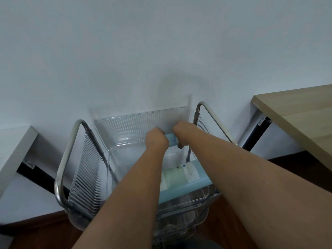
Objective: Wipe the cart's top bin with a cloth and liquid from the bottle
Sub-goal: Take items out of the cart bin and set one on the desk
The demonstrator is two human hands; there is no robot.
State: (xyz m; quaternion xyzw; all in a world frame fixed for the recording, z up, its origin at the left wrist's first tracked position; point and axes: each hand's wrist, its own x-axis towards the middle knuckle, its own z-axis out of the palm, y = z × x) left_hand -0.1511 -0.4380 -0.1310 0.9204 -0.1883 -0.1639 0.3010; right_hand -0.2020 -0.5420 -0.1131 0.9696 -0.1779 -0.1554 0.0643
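A plain pale wall (161, 42) fills the upper two-thirds of the frame, with dark wood floor (36, 234) showing along the bottom edge. At far left, the corner of a white worktop (16, 151) juts in against the wall.

At centre stands the cart (62, 169), its bent metal handle rails rising on the left and right. Seated in it is the top bin (125, 130), clear plastic with ribbed walls, its far wall close to the room wall.

Two bare forearms reach in from the bottom of the frame. The left hand (156, 141), just left of centre, is curled closed on the left end of a light blue cloth (172, 141). The cloth is bunched against the lower part of the bin's far wall. Just to its right, the right hand (181, 131) is also closed, gripping the cloth's right end, fingers folded down over it.

Between the forearms, lower in the frame, a pale blue bottle (186, 177) with a white and green label lies on its side in the bin, toward the near end and partly hidden by the left arm.

At right, a light wood worktop (296, 112) slants in from the frame's edge, well apart from the cart.
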